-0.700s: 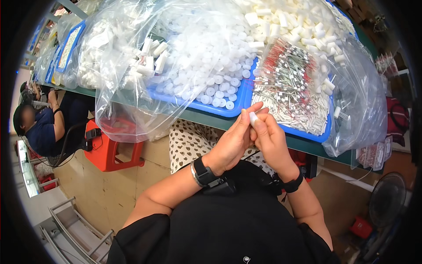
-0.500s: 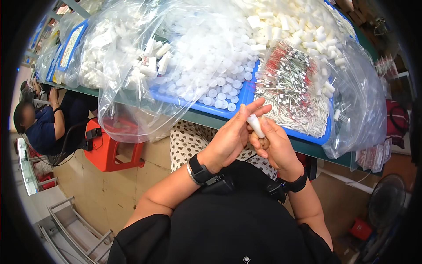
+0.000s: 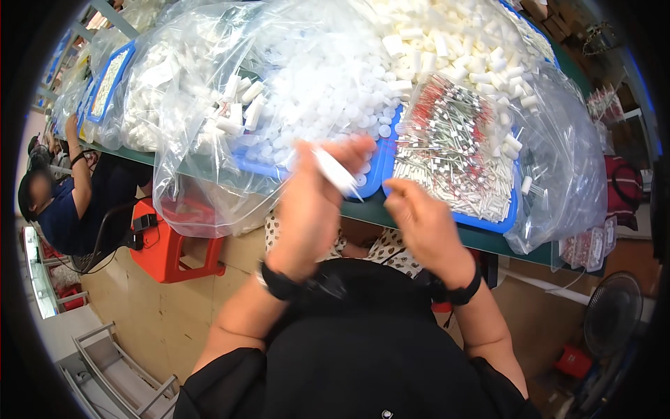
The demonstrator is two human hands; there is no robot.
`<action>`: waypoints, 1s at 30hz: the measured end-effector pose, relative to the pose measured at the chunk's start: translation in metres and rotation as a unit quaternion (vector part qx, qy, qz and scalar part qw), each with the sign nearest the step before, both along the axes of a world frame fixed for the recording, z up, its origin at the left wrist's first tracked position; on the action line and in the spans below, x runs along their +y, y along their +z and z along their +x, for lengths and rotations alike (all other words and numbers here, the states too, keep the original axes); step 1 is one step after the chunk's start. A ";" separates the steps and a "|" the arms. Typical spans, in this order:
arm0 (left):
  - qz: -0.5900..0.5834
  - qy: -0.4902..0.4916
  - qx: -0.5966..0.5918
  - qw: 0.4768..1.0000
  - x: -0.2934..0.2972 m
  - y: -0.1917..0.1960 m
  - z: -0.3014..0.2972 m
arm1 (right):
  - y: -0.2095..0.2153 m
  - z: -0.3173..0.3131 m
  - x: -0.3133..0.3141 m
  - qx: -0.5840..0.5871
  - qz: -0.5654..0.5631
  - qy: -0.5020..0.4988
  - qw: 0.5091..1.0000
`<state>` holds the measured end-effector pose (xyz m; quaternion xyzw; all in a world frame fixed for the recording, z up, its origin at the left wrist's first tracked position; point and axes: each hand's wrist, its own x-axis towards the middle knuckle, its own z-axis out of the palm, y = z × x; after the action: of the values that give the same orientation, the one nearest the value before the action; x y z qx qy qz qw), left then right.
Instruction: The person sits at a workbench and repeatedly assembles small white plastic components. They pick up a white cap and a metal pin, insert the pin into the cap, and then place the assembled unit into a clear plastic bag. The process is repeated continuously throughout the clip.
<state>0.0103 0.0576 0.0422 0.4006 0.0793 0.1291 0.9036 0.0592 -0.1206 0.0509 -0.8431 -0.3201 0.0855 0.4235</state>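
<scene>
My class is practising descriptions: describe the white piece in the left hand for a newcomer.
Start at the green table and find its blue tray of pale discs. Overlapping that tray's near edge in view is the left hand, holding the white piece. Unlike the flat, round discs, this piece is elongated, though blurred.

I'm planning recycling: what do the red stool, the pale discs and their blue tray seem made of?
Red stool: likely moulded plastic, semi-gloss, uniformly coloured. Pale discs: probably plastic, satin, milky-translucent. Blue tray: apparently plastic, smooth, with a rounded, shiny rim.
</scene>
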 end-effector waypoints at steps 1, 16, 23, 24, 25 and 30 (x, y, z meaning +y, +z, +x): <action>-0.143 0.042 -0.034 0.988 0.027 0.021 0.006 | -0.006 0.012 -0.003 -0.075 -0.024 -0.017 0.997; 0.746 0.063 0.038 0.662 0.022 -0.035 0.006 | -0.033 0.056 -0.003 -0.256 -0.117 -0.046 0.958; 0.770 0.036 0.100 0.630 0.013 -0.032 0.020 | -0.018 0.053 -0.017 -0.113 0.007 -0.141 0.984; 0.768 0.049 0.094 0.631 0.012 -0.033 0.020 | -0.015 0.052 -0.019 -0.083 0.015 -0.161 0.983; 0.766 0.054 0.088 0.635 0.011 -0.035 0.020 | -0.012 0.051 -0.020 -0.074 0.014 -0.162 0.984; 0.726 0.069 0.039 0.684 0.014 -0.039 0.025 | -0.004 0.042 -0.025 -0.065 0.022 -0.146 0.987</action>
<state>0.0355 0.0712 0.0036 0.9291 0.0229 0.1922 0.3152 0.1015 -0.1460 0.0468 -0.8752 -0.2220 -0.0395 0.4279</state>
